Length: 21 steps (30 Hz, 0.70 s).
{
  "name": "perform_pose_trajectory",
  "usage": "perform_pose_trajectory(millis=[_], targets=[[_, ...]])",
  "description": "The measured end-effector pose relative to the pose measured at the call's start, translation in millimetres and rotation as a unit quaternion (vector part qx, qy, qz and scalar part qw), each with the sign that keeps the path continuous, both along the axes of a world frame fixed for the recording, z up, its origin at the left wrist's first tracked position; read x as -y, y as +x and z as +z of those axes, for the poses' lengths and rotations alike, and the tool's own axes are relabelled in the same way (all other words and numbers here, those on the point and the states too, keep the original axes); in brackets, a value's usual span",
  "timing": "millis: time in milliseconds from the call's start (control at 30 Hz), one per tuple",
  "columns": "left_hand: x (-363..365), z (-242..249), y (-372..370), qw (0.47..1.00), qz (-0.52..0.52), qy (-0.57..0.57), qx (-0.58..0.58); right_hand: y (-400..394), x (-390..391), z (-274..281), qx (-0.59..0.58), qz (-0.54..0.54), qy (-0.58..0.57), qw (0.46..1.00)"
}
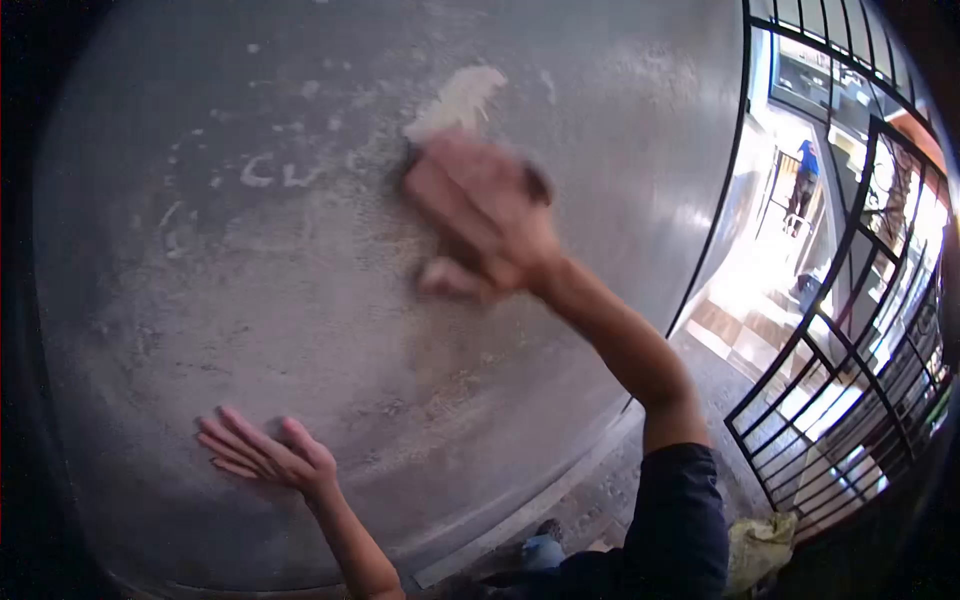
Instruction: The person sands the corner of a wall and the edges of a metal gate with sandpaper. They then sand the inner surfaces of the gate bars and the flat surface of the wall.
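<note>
A grey wall (300,330) with worn, rough patches fills most of the view. My left hand (262,452) lies against its lower left part, fingers stretched out and holding nothing. Higher up, my right hand (480,215) is at the wall, smeared by motion, with its fingers bent. Dark edges show beside its fingers, so it seems to hold a dark thing pressed to the surface, mostly hidden by the hand. Right above those fingers is a pale cream patch (460,100) on the wall. White marks (270,172) stand to its left.
To the right, the wall ends at a doorway with an open black metal gate (830,330). Through it a person in blue (805,175) stands in a bright passage. Near my right elbow, low down, sits a yellowish sack (760,550). A light blue item (543,552) lies on the floor.
</note>
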<state>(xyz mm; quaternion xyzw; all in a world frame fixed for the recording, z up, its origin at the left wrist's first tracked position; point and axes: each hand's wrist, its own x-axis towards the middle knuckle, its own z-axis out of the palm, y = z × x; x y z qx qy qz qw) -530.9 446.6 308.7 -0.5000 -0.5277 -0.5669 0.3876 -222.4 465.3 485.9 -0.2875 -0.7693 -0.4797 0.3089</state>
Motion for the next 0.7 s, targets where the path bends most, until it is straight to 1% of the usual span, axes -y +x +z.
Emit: perform_pose_trajectory(millis=[33, 67, 100, 167, 200, 267, 300, 333, 367, 400, 433, 467, 500, 567, 633, 667, 700], targets=[[-1, 3, 2, 1.0, 0.018, 0.019, -0.006, 21, 1, 9, -0.077, -0.028, 0.035, 0.996], [-1, 4, 4, 1.0, 0.022, 0.019, -0.007, 48, -5, 18, -0.168, -0.023, 0.07, 0.983], [0, 2, 5, 1.0, 0.017, 0.012, -0.01, 69, -11, 21, -0.257, -0.018, 0.106, 0.96], [-3, 2, 5, 1.0, 0.024, 0.019, -0.001, 80, -19, 15, -0.364, -0.03, 0.182, 0.913], [-3, 2, 6, 1.0, 0.02, 0.019, -0.003, 74, -20, 11, -0.349, 0.064, 0.221, 0.908], [0, 2, 8, 0.999, -0.026, 0.025, 0.028, 75, -18, -6, -0.347, 0.048, 0.221, 0.91], [2, 2, 13, 0.999, -0.032, 0.023, 0.026, 76, -16, -16, -0.343, 0.035, 0.221, 0.912], [6, 3, 23, 0.993, -0.081, 0.041, 0.073, 74, -11, -21, -0.395, 0.031, 0.178, 0.901], [9, 3, 35, 0.982, -0.13, 0.058, 0.121, 76, -10, -30, -0.396, 0.025, 0.178, 0.9], [10, 4, 51, 0.97, -0.176, 0.077, 0.149, 80, -12, -39, -0.389, -0.014, 0.156, 0.908], [10, 0, 65, 0.969, -0.182, 0.076, 0.148, 85, -12, -47, -0.381, -0.052, 0.135, 0.913], [10, -6, 76, 0.972, -0.189, 0.064, 0.125, 87, -9, -57, -0.331, -0.008, 0.095, 0.939], [9, -11, 89, 0.974, -0.196, 0.05, 0.1, 99, -12, -72, -0.274, -0.013, 0.054, 0.96], [5, -18, 116, 0.972, -0.212, 0.045, 0.093, 123, -5, -85, -0.155, -0.051, -0.006, 0.987], [-3, -24, 138, 0.98, -0.189, 0.041, 0.047, 159, -8, -81, -0.173, -0.038, 0.006, 0.984], [-2, -26, 145, 0.984, -0.171, 0.026, 0.035, 184, -10, -68, -0.182, -0.022, 0.022, 0.983], [-6, -29, 155, 0.984, -0.171, 0.027, 0.036, 212, -15, -57, -0.212, -0.027, 0.045, 0.976]])
